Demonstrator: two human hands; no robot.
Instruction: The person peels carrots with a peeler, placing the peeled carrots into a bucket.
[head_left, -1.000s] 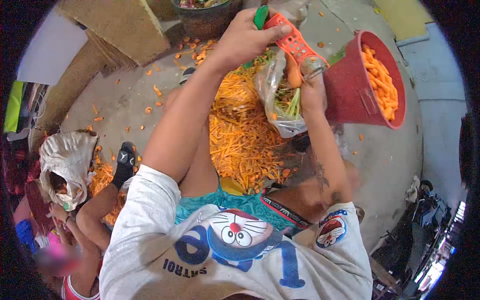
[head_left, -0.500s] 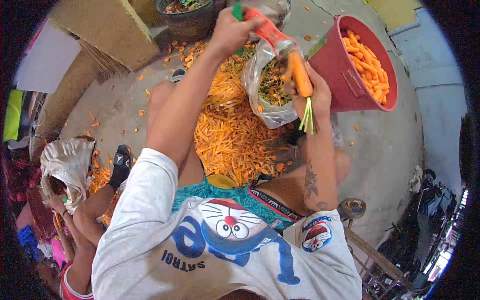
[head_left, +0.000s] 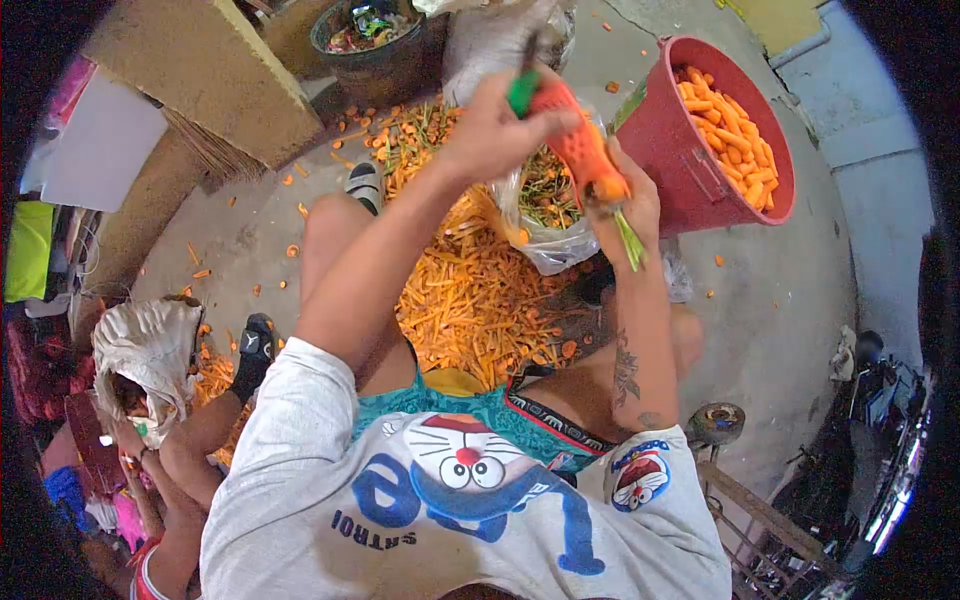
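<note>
My left hand (head_left: pixel 490 130) is closed round a red peeler (head_left: pixel 562 125), and a green handle (head_left: pixel 522 93) with a dark blurred end sticks up from the same grip. The peeler's head lies over a carrot (head_left: pixel 606 189), largely covering it. My right hand (head_left: pixel 635 190) is wrapped round that carrot, whose short green stems (head_left: pixel 630 243) point down toward my wrist. Just below the hands stands a clear plastic bag (head_left: pixel 560 248) with green and brown trimmings inside. A heap of orange peelings (head_left: pixel 470 290) spreads between my legs.
On the right a red bucket (head_left: pixel 650 150) leans, filled with peeled carrots (head_left: pixel 730 140). A dark bin (head_left: pixel 370 55) and a pale sack (head_left: pixel 490 50) stand at the back. Another person's arm (head_left: pixel 165 490) is at lower left by a white sack (head_left: pixel 150 345). Carrot scraps dot the floor.
My left hand has moved down and right, bringing the peeler along the carrot to its stem end. My right hand still grips the carrot. The view has shifted slightly.
</note>
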